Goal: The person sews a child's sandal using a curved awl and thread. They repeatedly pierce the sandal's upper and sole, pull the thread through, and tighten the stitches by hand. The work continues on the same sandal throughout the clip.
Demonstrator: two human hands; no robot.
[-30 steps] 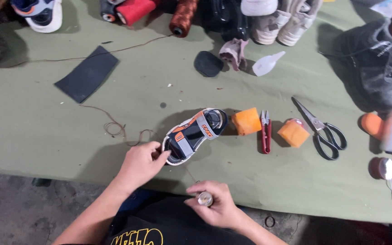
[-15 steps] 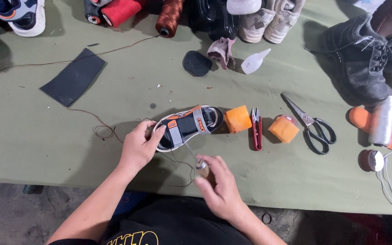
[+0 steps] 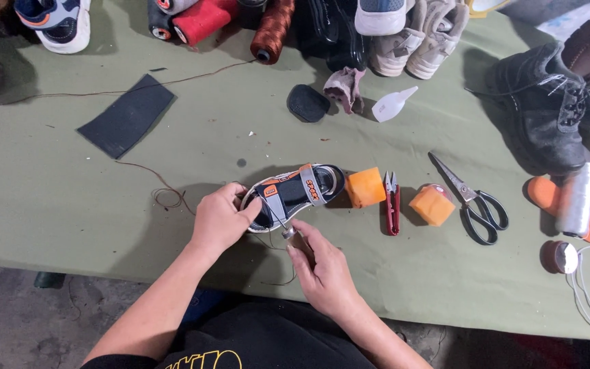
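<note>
Left hand [image 3: 220, 220] closed on the heel end of the small sandal [image 3: 293, 194], thumb on its sole edge. At three o'clock from it, right hand [image 3: 322, 270] curled shut around a small tool [image 3: 288, 234] with a metal tip, touching the sandal's near side. Sandal flat on the green table [image 3: 69, 205], at twelve o'clock from the right hand. Possible trouble: tip slipping toward the left fingers, because so close; thin thread [image 3: 165, 195] at nine o'clock catching and tangling. Further right: orange block [image 3: 366, 187], red clippers [image 3: 392, 203], scissors [image 3: 471, 199].

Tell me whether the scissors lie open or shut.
Open: the scissors lie flat on the green table, blades slightly parted.
</note>
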